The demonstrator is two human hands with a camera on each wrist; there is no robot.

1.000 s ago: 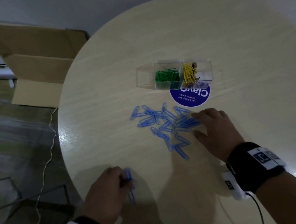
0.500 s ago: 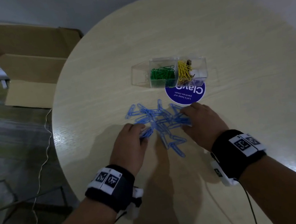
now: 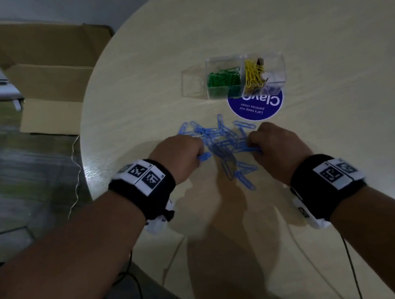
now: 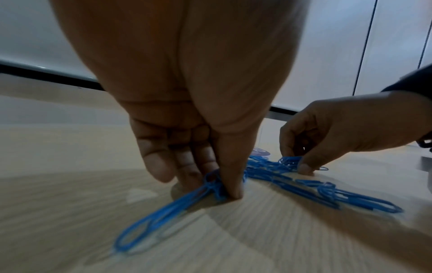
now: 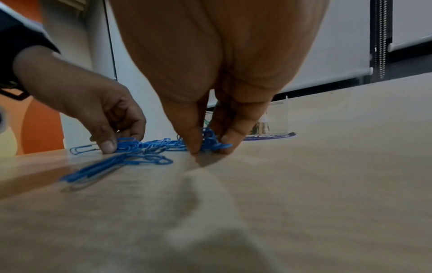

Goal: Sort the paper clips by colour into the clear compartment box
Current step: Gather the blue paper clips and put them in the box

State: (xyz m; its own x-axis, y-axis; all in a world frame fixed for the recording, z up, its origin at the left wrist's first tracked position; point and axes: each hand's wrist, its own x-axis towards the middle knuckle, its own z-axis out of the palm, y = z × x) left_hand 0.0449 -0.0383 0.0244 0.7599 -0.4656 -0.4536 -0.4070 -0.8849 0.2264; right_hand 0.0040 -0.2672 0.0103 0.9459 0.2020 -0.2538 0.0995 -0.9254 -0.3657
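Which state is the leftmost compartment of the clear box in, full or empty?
Empty. The clear box shows bare plastic in its leftmost compartment; green clips and yellow clips fill the next two.

Office-like room; round wooden table (image 3: 275,26); roller blinds (image 5: 350,46); flattened cardboard box (image 3: 42,69) on floor.

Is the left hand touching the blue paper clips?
Touching. The left wrist view shows the left hand pinching blue paper clips between thumb and fingers against the table.
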